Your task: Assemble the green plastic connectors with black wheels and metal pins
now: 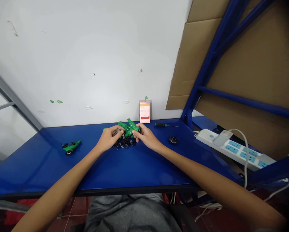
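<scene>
Glossy blue bench (38, 167), near far edge: left hand (107, 139) and right hand (146, 137) closed, pinching a branched green plastic assembly (128, 128). Likely light, stiff; hold by central body.

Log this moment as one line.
left hand | right hand | both holding green plastic assembly | black parts below | screwdriver nearby

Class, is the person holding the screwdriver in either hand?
No, the screwdriver lies on the blue table beyond the right hand.
</scene>
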The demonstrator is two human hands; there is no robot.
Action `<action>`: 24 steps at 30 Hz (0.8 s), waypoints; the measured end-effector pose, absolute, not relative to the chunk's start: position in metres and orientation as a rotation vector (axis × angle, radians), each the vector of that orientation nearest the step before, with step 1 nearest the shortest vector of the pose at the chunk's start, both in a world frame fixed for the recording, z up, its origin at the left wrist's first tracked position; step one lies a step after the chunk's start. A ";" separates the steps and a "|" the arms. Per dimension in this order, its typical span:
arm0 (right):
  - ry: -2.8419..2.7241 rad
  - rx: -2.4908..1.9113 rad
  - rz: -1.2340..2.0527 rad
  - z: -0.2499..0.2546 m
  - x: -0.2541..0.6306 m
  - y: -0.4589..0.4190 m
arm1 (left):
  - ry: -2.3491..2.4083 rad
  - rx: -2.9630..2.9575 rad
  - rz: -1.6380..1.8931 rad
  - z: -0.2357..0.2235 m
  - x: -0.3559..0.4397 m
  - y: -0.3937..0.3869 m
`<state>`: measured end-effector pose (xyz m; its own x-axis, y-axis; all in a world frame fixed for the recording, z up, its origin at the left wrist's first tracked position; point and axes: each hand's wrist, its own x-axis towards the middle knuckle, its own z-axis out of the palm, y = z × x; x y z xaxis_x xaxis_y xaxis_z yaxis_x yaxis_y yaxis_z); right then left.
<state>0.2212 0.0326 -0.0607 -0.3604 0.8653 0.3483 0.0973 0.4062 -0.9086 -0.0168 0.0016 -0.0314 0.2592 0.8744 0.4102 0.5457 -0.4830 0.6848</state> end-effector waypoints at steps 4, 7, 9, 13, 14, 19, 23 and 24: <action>-1.883 -0.850 0.950 -0.058 0.220 0.027 | 1.211 2.152 1.088 -0.030 -0.010 -0.005; -1.890 -0.820 0.910 -0.055 0.219 0.022 | 1.270 2.092 1.207 -0.031 -0.009 -0.006; -1.883 -0.811 0.829 -0.052 0.219 0.020 | 1.271 2.034 1.268 -0.032 -0.011 -0.004; -1.824 -0.789 0.767 -0.049 0.221 0.024 | 1.223 2.020 1.199 -0.033 -0.015 0.000; -1.785 -0.783 0.823 -0.049 0.221 0.026 | 1.213 2.021 1.171 -0.033 -0.015 0.001; -1.583 -0.695 1.241 -0.052 0.222 0.033 | 1.180 2.056 1.073 -0.039 -0.011 0.001; -1.545 -0.723 1.317 -0.052 0.222 0.032 | 1.195 2.133 1.013 -0.039 -0.010 0.000; -1.535 -0.731 1.319 -0.051 0.222 0.031 | 1.199 2.153 0.988 -0.039 -0.011 0.000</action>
<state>0.2218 0.0315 -0.0515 -0.3699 0.8877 0.2739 -0.1372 0.2394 -0.9612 -0.0105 -0.0003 -0.0386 0.3550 0.8640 0.3572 0.5159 -0.4996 0.6958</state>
